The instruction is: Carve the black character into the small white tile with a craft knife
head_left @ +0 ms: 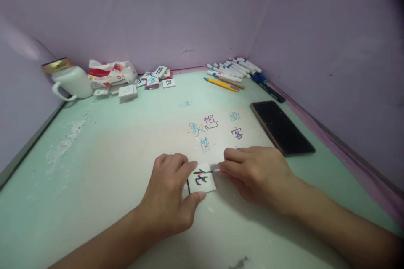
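Note:
A small white square tile (pixel 208 184) with a black handwritten character lies flat on the table in front of me. My left hand (pixel 168 191) grips it from the left, with fingers at its far edge and the thumb at its near edge. From the right, my right hand (pixel 252 172) pinches a slim pointed tool (pixel 216 170). Its pale tip meets the upper right part of the character. Most of the tool is hidden in the fingers, so its exact kind does not show. Faint red marks show among the black strokes.
Beyond my hands, coloured characters (pixel 210 122) are written on the tabletop. A phone (pixel 282 128) lies right, with markers (pixel 233 67) and a yellow pencil (pixel 222 85) behind. Back left stand a lidded mug (pixel 74 82), a tissue pack (pixel 110 73) and character tiles (pixel 153 80). White crumbs (pixel 67 138) lie left.

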Motion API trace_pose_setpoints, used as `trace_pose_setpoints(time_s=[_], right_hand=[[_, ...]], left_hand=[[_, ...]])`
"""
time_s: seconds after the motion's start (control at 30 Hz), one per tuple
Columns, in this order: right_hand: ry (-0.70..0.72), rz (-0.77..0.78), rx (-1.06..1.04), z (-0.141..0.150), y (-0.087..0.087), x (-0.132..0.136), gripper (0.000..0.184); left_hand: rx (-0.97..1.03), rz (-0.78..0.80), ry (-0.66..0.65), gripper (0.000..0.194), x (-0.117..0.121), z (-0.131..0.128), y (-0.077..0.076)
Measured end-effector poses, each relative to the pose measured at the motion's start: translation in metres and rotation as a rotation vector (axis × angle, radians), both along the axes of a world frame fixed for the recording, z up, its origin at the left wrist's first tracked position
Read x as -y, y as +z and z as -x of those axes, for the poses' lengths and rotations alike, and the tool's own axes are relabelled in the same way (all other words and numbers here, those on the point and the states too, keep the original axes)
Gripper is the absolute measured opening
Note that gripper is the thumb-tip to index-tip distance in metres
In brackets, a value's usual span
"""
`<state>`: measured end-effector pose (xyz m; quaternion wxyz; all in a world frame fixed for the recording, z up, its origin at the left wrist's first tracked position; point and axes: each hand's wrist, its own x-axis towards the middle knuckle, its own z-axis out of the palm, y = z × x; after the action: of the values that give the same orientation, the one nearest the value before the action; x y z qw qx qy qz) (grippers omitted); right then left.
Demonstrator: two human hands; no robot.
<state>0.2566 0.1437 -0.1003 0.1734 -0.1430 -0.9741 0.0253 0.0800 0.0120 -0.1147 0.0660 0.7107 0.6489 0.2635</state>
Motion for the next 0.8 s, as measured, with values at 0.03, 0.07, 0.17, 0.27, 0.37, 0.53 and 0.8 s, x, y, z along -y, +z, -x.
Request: trace_pose_setpoints(time_s=[0.03, 0.07, 0.17, 0.27, 0.37, 0.53, 0.8], right_hand=[[0.002, -0.002, -0.002, 0.000, 0.000, 0.000, 0.025], [0.003, -0.005, -0.003, 0.000, 0.001, 0.000, 0.025], [0.009, -0.007, 0.005, 0.001, 0.001, 0.002, 0.024], [0.032, 0.009, 0.053, 0.001, 0.000, 0.002, 0.021], [0.066, 0.041, 0.113, 0.002, 0.002, 0.000, 0.018], [0.117, 0.087, 0.202, 0.005, 0.006, -0.008, 0.014], [0.123, 0.121, 0.226, 0.004, 0.007, -0.011, 0.017]], left_hand=[[-0.001, 0.000, 0.001, 0.031, 0.000, 0.000, 0.000], [-0.002, 0.001, 0.003, 0.031, 0.000, 0.000, 0.001], [0.011, 0.009, -0.001, 0.029, -0.001, 0.000, 0.001], [0.055, 0.018, -0.013, 0.026, -0.002, 0.000, 0.002], [0.093, 0.026, -0.021, 0.024, -0.002, 0.001, 0.001], [0.085, 0.024, -0.025, 0.026, -0.001, 0.001, 0.001], [0.067, 0.014, -0.031, 0.029, -0.001, 0.001, 0.001]])
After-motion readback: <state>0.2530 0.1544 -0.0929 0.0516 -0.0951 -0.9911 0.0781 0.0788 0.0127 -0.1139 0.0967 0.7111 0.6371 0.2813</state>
